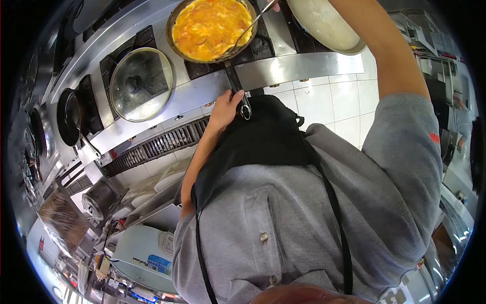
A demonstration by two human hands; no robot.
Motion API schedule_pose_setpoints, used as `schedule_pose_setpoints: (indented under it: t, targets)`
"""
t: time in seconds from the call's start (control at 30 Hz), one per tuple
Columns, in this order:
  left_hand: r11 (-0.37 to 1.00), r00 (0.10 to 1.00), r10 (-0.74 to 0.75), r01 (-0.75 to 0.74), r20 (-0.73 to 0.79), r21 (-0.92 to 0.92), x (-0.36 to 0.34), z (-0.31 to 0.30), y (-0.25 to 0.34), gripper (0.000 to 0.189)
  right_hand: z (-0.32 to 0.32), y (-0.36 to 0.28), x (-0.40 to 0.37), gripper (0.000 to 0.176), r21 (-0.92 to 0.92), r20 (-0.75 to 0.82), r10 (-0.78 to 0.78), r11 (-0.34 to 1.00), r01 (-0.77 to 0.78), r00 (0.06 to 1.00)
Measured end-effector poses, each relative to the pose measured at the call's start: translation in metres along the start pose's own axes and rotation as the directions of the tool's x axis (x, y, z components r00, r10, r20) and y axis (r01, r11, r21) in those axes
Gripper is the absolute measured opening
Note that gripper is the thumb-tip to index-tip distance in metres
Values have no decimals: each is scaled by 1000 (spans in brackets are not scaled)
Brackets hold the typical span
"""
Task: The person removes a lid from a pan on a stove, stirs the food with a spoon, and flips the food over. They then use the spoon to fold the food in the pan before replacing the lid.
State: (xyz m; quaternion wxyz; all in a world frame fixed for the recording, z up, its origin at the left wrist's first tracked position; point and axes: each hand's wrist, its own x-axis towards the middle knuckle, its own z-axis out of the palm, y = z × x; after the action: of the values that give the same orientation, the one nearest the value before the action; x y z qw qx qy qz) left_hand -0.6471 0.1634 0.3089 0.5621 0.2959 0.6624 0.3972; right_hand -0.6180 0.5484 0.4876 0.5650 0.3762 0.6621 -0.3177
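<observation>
past stove edge | left grip on handle | lid near pan

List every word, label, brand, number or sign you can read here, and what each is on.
"Rice Cooker", slightly blurred: on the blue label of the pale rounded appliance.
Dark handwriting beside that label: not clear enough to quote.
Red lettering on the grey sleeve: too small and slanted to read.
</observation>
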Motion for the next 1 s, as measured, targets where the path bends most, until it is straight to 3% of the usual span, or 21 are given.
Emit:
schedule_pose_setpoints:
  t: [0.13, 0.27, 0.37, 0.4, 0.5, 0.6, 0.73, 0.8, 0.93, 1.0]
  targets:
    - [1000, 1000, 5, -4, -15, 29, 3, 0, -8, 41, 9, 16, 11, 21, 86, 44, -112, 990, 108, 993]
    - [999, 1000, 15, -16, -22, -39, 0, 1, -4, 41, 31, 35, 19, 16, -36, 39, -360, 932, 362, 932]
    - [996, 1000, 18, -20, -17, -82, 4, 1, -11, 42, 43, 41, 19, 17, -25, 45, -451, 891, 453, 891]
    - [997, 999, 29, -30, -12, -65, 5, 1, -13, 43, 48, 39, 13, 17, -29, 48, -453, 890, 454, 890]
    - [999, 999, 44, -44, -11, -30, 8, 0, -19, 44, 59, 34, 0, 17, 205, 16, -375, 909, 364, 927]
    - [999, 999, 47, -47, -15, -22, 6, 1, -17, 46, 59, 37, 1, 14, 272, 9, -385, 889, 369, 923]
    - [995, 995, 93, -92, -31, 37, 11, 0, -25, 48, 53, 39, 5, 14, 243, 66, -465, 865, 438, 883]
    - [996, 996, 83, -81, -32, 43, 10, 0, -22, 49, 56, 37, -1, 14, 216, -1, -464, 865, 454, 886]
    - [996, 998, 64, -63, -16, 57, 0, -2, -5, 40, 55, 36, -3, 17, 253, 17, -470, 856, 451, 883]
    - [996, 997, 66, -64, -26, 64, 1, -3, -7, 43, 59, 30, -12, 21, 253, -54, -407, 878, 407, 912]
